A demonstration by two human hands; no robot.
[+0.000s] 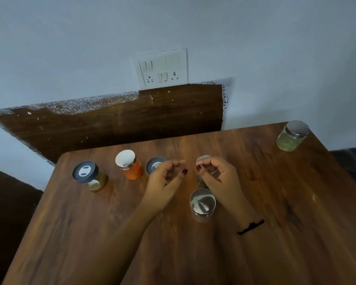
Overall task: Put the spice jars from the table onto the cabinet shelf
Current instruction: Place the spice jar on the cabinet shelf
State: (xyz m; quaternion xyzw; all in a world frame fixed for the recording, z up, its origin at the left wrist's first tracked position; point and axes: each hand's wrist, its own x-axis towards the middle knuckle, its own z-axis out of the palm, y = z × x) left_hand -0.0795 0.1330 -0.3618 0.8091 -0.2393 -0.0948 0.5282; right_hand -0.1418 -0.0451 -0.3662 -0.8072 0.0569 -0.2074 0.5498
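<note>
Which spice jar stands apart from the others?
The silver-lidded glass jar of pale green spice, alone at the far right corner of the wooden table.

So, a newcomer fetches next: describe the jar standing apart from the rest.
Find the wooden table, then its far right corner. The jar there stands alone, pale green contents under a steel lid; the other jars cluster mid-table.

Brown wood-grain table [286, 212], white-lidded orange jar [133, 171], yellowish jar [95, 183] under a dark grey lid marked white, pale green jar [287, 141], clear jar [202, 214] and dark jar [202, 159] — all silver-lidded, dark brown panel [132, 124] flecked white, white switch plate [162, 66], dark red nails [184, 171], black wrist thread [250, 226].
</note>
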